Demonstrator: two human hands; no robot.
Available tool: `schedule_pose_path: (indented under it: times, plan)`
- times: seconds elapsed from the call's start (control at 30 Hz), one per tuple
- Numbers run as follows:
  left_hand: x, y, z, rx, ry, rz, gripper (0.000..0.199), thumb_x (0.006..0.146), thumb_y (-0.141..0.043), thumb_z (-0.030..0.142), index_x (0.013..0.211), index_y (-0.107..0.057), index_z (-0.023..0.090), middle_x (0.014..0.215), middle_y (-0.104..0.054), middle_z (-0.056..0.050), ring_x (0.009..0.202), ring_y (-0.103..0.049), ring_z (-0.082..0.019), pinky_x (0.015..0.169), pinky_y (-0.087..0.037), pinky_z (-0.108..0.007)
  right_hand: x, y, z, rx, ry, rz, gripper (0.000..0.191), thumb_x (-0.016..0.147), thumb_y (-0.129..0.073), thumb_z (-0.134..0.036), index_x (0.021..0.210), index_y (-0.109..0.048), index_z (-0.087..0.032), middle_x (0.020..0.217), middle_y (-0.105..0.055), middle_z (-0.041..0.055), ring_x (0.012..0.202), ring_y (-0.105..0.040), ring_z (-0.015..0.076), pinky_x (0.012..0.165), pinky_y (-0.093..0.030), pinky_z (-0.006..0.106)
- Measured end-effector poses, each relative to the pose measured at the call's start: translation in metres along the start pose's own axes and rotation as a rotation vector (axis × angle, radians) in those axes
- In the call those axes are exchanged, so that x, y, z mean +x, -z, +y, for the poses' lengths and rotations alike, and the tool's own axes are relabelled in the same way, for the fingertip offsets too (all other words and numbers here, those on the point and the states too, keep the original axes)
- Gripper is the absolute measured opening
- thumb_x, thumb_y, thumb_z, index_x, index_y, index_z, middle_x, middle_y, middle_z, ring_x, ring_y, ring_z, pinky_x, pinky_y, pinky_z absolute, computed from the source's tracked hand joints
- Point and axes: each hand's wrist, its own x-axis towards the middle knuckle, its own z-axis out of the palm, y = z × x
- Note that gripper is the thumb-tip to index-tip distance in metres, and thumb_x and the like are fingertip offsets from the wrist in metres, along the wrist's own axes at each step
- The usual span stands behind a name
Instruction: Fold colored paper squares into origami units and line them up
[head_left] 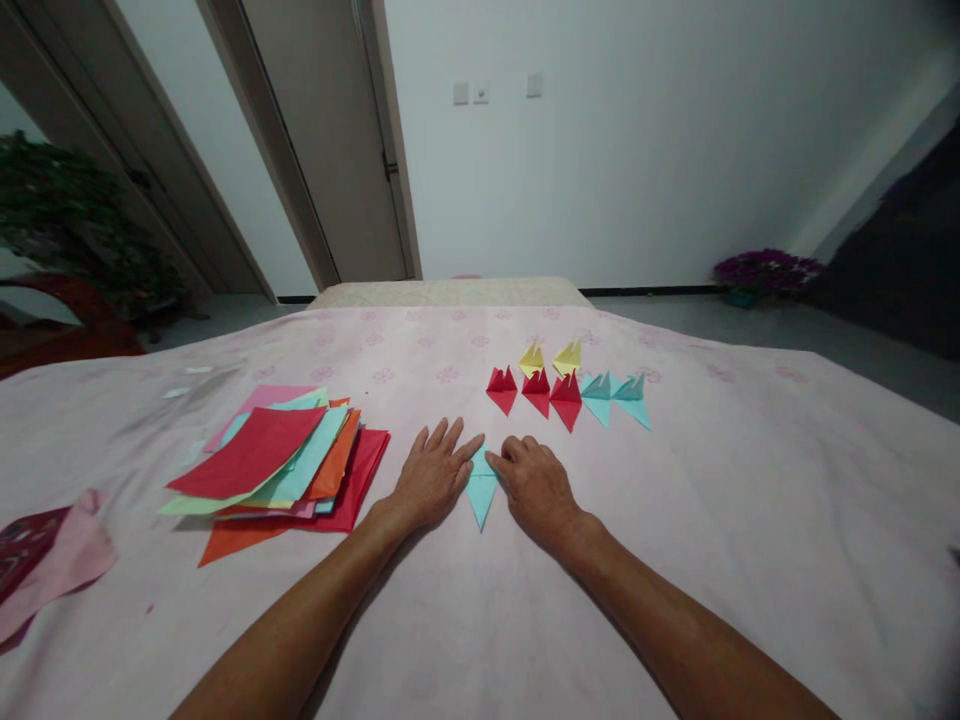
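Pink tablecloth (pixel 735 520): blue paper (pixel 481 496) points lengthwise nearward; left grip (pixel 435 475) spread, right grip (pixel 538 487) unclear.

The turquoise piece (pixel 481 499) between the left hand (pixel 433 478) and the right hand (pixel 538 490) was matt, sharply creased paper. Left of the hands, the stacked sheets (pixel 255 455) looked like thin, smooth, dull paper; the folded figures (pixel 566 402) beyond them were matt paper too. Beneath spread soft-looking, lightly wrinkled cloth (pixel 450 640).
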Motion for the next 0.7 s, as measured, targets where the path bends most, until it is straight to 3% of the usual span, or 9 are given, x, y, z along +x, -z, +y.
schedule_pose_path:
  times: [0.23, 0.37, 0.57, 0.7]
  plan:
    - [0.013, 0.010, -0.010, 0.020, -0.065, -0.183, 0.053, 0.101, -0.031, 0.042, 0.153, -0.024, 0.036, 0.162, -0.020, -0.012, 0.148, -0.019, -0.037, 0.111, -0.023, -0.062, -0.003, -0.002, 0.001, 0.034, -0.058, 0.080, 0.026, 0.092, -0.051, -0.013, 0.110, -0.066, -0.022, 0.098, -0.060, 0.0088, 0.088, -0.048, 0.0224, 0.073, -0.034, 0.033]
    - [0.024, 0.018, -0.010, 0.055, -0.042, -0.308, 0.056, 0.099, -0.038, 0.040, 0.153, -0.024, 0.035, 0.162, -0.019, -0.015, 0.146, -0.020, -0.042, 0.104, -0.030, -0.066, -0.007, -0.005, 0.006, 0.148, 0.064, 0.124, 0.019, 0.093, -0.053, -0.019, 0.102, -0.069, -0.023, 0.098, -0.062, 0.0067, 0.091, -0.051, 0.0206, 0.079, -0.036, 0.032]
    - [0.033, 0.028, -0.004, 0.105, -0.124, -0.262, 0.053, 0.094, -0.050, 0.032, 0.146, -0.039, 0.035, 0.157, -0.034, -0.012, 0.144, -0.030, -0.037, 0.104, -0.037, -0.058, -0.009, -0.007, 0.006, 0.162, 0.096, 0.114, 0.018, 0.090, -0.056, -0.018, 0.086, -0.073, -0.022, 0.093, -0.066, 0.0063, 0.090, -0.054, 0.0203, 0.078, -0.038, 0.031]
    - [0.038, 0.038, 0.005, 0.122, -0.276, -0.201, 0.059, 0.085, -0.059, 0.015, 0.140, -0.046, 0.033, 0.156, -0.038, -0.006, 0.145, -0.029, -0.030, 0.111, -0.034, -0.049, -0.009, -0.004, 0.004, 0.152, 0.101, 0.122, 0.017, 0.088, -0.056, -0.018, 0.089, -0.072, -0.024, 0.111, -0.068, 0.0056, 0.095, -0.055, 0.0207, 0.080, -0.040, 0.032]
